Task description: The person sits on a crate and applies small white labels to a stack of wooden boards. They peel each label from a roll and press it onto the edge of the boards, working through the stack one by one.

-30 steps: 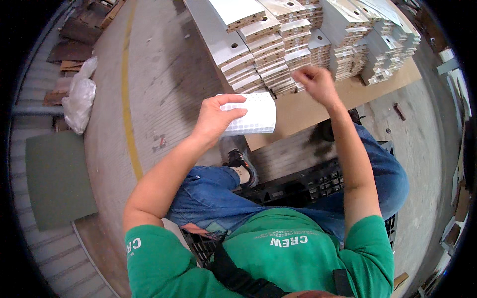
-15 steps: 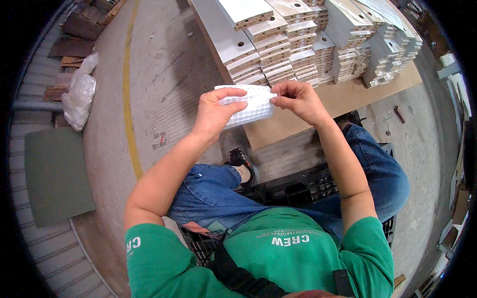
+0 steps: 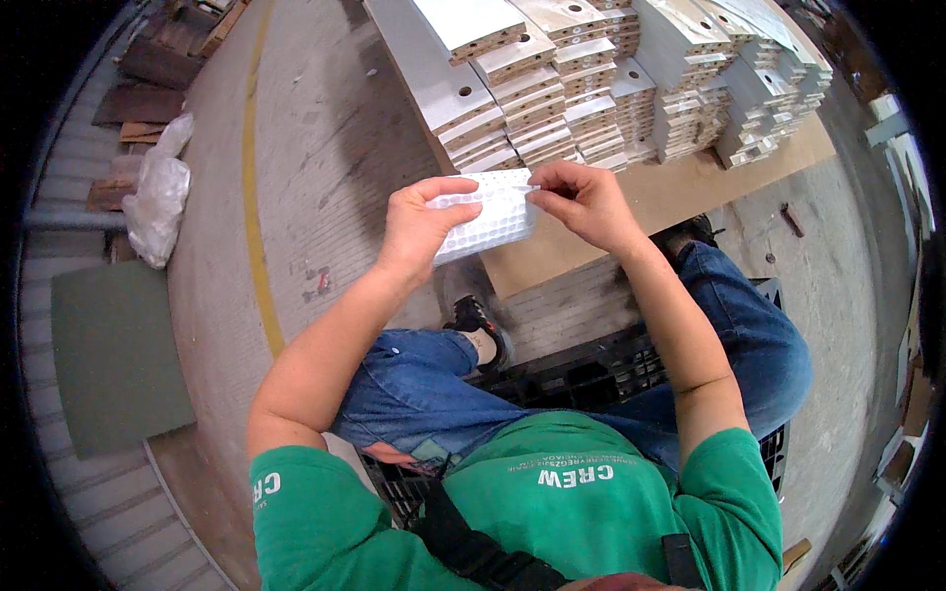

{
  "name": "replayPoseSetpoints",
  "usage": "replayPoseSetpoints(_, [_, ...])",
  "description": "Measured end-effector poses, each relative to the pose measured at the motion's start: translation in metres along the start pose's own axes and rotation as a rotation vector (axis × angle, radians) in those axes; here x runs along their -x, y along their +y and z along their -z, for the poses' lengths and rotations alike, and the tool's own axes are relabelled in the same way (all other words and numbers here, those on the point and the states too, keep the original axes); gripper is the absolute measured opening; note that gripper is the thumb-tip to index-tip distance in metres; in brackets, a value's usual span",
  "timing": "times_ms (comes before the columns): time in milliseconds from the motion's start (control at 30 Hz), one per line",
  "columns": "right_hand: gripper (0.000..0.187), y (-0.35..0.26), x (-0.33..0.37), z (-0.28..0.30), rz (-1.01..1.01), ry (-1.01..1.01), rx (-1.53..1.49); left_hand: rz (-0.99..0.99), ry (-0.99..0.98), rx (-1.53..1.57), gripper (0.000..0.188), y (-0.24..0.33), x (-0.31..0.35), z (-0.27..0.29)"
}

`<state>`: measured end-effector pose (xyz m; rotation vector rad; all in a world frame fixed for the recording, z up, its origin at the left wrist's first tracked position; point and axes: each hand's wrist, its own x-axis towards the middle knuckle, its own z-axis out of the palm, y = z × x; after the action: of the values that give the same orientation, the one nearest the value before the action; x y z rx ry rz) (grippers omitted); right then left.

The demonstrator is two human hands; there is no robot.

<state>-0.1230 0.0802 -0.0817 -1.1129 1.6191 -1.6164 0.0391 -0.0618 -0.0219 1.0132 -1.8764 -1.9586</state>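
Note:
A white sheet of round stickers (image 3: 491, 219), with rows of pale grey dots, is held up in front of my body. My left hand (image 3: 414, 222) grips its left side, thumb on the front face and fingers at the top edge. At the upper right corner my right hand (image 3: 586, 202) pinches with thumb and forefinger; whether a single sticker or the sheet's edge is between them is too small to tell. Just beyond the sheet, stacks of white-faced boards (image 3: 591, 113) with drilled holes rise in several piles.
The boards stand on a brown base sheet (image 3: 552, 261), whose near corner points toward my legs. Under me is a black plastic pallet (image 3: 581, 379). To the left lie a yellow floor line (image 3: 253, 197), a clear plastic bundle (image 3: 158, 197) and a grey-green panel (image 3: 118, 360).
Both hands and the sticker sheet have shifted slightly left. My right hand still pinches at the sheet's right corner, and the boards appear a little further left in view.

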Motion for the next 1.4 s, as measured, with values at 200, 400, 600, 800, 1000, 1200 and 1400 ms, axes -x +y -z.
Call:
replayPoseSetpoints(200, [0.013, -0.008, 0.001, -0.001, -0.068, -0.012, 0.028, 0.053, 0.015, 0.018, 0.024, 0.002, 0.000, 0.001])
replayPoseSetpoints(400, [0.016, -0.007, -0.001, 0.002, -0.183, -0.052, -0.074, -0.053, -0.053, -0.043, 0.025, 0.001, 0.002, 0.001])
replayPoseSetpoints(600, [0.014, -0.007, -0.001, 0.005, -0.211, -0.085, -0.164, -0.061, -0.047, -0.024, 0.025, -0.002, 0.001, 0.002])
replayPoseSetpoints(800, [0.009, -0.007, 0.002, -0.003, -0.020, 0.019, -0.017, 0.007, -0.014, 0.009, 0.027, 0.000, -0.002, 0.003])
replayPoseSetpoints(1000, [0.008, -0.005, 0.002, -0.007, 0.168, 0.031, 0.282, 0.089, -0.001, 0.052, 0.029, -0.001, -0.004, 0.005])
replayPoseSetpoints(1200, [0.008, 0.007, -0.002, 0.005, -0.046, 0.099, -0.014, 0.090, 0.010, 0.108, 0.028, -0.004, -0.005, 0.009])
replayPoseSetpoints(1400, [0.015, 0.061, -0.030, 0.056, -0.236, 0.526, -0.173, 0.101, -0.025, 0.029, 0.027, -0.008, -0.006, 0.005])
